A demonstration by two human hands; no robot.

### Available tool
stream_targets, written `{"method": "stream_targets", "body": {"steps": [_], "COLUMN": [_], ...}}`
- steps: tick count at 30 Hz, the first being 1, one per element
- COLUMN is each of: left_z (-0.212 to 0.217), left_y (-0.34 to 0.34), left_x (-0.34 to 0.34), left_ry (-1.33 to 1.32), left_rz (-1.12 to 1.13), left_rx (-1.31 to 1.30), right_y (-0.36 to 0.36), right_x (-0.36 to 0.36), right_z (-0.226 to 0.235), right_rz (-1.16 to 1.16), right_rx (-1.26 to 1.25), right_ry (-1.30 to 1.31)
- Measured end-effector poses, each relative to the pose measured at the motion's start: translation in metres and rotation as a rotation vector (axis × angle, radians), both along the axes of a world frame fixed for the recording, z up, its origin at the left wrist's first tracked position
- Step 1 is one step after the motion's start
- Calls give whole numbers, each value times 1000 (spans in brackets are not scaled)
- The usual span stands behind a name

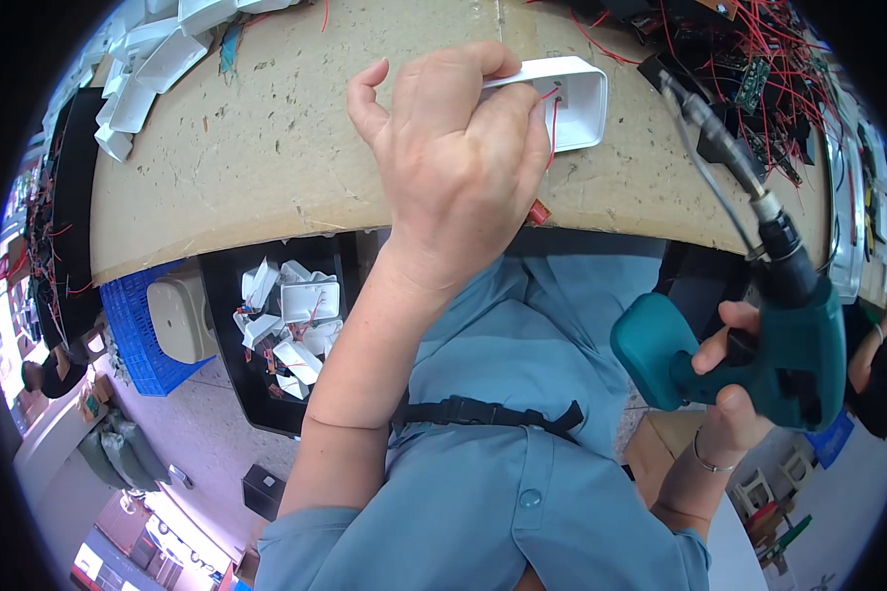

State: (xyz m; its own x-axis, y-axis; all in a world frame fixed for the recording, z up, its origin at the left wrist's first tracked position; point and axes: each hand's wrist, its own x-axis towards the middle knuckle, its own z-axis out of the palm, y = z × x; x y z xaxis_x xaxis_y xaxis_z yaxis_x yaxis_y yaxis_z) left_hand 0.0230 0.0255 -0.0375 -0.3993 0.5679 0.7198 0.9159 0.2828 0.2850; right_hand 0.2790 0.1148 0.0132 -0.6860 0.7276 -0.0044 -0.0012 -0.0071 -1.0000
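My left hand [458, 148] grips the near-left wall of a white plastic housing [589, 108] on the table, its fingers bent over the rim. Red wires run inside the housing, and a small red part [539, 212] shows beside my wrist. In my right hand [734, 379] is a teal power screwdriver [803, 345], held by its handle. Its long metal bit points up and away to the left, apart from the housing. A thin grey cable hangs alongside the bit. Part of the housing is hidden by my left fingers.
Circuit boards with red wires [754, 89] lie heaped at the far right. White housings [172, 59] are piled at the far left. Below the table edge stands a black bin [266, 419] of housings, near a blue crate [133, 330] and a beige stool [177, 315]. Other people appear at both sides.
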Motion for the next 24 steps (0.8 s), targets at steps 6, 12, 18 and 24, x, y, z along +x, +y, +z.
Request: {"method": "stream_targets", "body": {"steps": [6, 12, 18, 24], "left_z": [-11, -11, -5, -13], "left_y": [7, 12, 8, 13], "left_x": [-2, -1, -1, -3], "left_ry": [0, 9, 0, 6], "left_rz": [-39, -43, -23, -40], "left_rx": [69, 83, 13, 103], "right_y": [2, 8, 7, 2], "right_x": [5, 2, -11, -20], "right_z": [-5, -8, -10, -8], "right_rz": [102, 215, 244, 212], "right_rx": [23, 89, 92, 69], "right_ry": [-137, -164, -198, -209]}}
